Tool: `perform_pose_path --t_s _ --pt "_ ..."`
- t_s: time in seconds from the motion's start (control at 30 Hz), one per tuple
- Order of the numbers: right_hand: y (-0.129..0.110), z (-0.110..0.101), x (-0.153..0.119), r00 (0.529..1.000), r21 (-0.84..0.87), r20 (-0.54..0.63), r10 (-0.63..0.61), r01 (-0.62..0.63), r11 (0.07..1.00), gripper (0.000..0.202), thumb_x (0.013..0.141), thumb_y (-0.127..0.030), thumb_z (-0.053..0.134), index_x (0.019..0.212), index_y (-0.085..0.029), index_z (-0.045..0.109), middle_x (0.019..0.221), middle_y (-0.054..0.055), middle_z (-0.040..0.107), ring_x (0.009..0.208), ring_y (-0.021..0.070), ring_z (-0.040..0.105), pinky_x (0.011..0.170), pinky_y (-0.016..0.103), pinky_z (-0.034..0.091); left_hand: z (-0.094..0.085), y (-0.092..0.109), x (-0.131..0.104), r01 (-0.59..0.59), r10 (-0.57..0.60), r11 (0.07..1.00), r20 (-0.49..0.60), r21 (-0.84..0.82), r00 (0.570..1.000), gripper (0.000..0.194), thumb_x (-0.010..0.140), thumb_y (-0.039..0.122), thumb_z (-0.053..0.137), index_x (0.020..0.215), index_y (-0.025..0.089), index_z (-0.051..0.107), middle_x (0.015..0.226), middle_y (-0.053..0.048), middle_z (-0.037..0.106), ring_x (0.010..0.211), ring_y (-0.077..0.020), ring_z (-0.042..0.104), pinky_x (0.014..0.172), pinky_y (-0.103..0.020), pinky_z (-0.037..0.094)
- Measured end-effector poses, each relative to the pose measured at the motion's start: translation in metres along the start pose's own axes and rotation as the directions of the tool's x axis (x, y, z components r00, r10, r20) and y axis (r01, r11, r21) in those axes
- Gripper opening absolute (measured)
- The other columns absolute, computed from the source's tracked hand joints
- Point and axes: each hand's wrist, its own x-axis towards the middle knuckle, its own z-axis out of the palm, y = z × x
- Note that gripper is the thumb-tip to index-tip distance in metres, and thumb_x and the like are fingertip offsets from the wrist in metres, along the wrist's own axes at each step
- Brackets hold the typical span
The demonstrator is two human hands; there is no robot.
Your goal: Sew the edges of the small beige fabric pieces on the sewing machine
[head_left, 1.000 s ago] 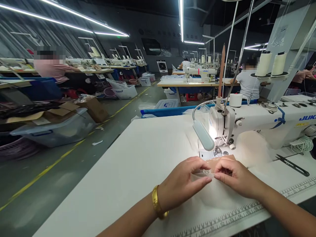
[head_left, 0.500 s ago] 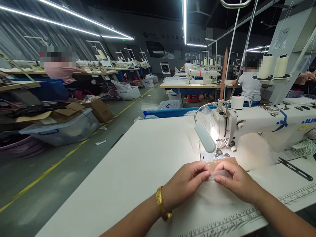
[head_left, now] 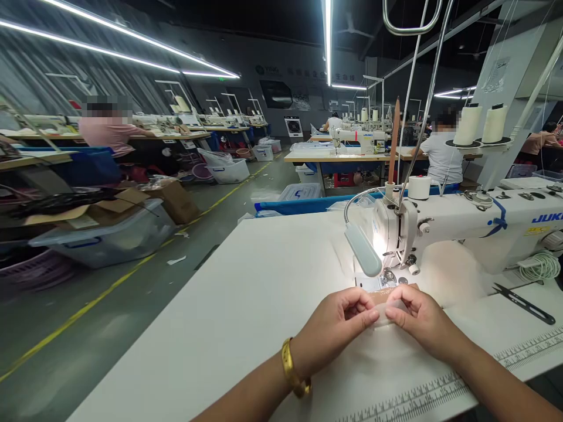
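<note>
A thin, see-through whitish fabric (head_left: pixel 384 317) is pinched between the fingers of my left hand (head_left: pixel 345 321) and my right hand (head_left: pixel 416 313), which are close together. Both hands are just in front of the needle area of a white sewing machine (head_left: pixel 457 220). A brown piece (head_left: pixel 382 295) with a shiny edge lies behind my fingertips, partly hidden by them. The machine's lamp (head_left: pixel 363 249) hangs to the left of the needle and lights this spot.
Black thread snips (head_left: pixel 524 303) lie to the right on the white table (head_left: pixel 197 328). A printed ruler (head_left: pixel 417 398) runs along its front edge. A coil of pale cord (head_left: pixel 539 266) sits by the machine. Seated people work at other tables beyond.
The view has tilted and shifted slightly. My hands remain by the needle area, with the fingertips a little farther apart and the pale fabric between them showing more.
</note>
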Motion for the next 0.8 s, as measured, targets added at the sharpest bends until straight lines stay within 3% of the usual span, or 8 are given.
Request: perform_pose_path --t_s 0.5,0.8 --pt "0.0043 0.0004 0.0 0.999 0.041 -0.03 -0.032 0.033 0.999 0.027 0.097 -0.047 0.062 0.087 -0.023 0.06 0.087 0.001 0.057 0.089 0.0213 0.05 0.078 0.033 0.042 0.0019 0.0025 0.0011 0.058 -0.058 0.998 0.01 -0.04 0.998 0.036 0.081 0.053 0.068 0.074 0.018 0.063 0.071 0.001 0.056 0.07 -0.0163 0.048 0.066 -0.028 0.037" --pt "0.0052 -0.0024 0.0017 1.0 0.126 -0.019 -0.007 0.009 0.992 0.028 0.094 -0.048 0.066 0.087 -0.022 0.059 0.086 0.0 0.057 0.084 0.019 0.05 0.074 0.031 0.04 0.0019 0.0014 0.001 0.086 -0.085 0.995 0.014 -0.056 0.996 0.034 0.079 0.051 0.071 0.077 0.017 0.07 0.074 -0.001 0.062 0.073 -0.0172 0.052 0.068 -0.028 0.04"
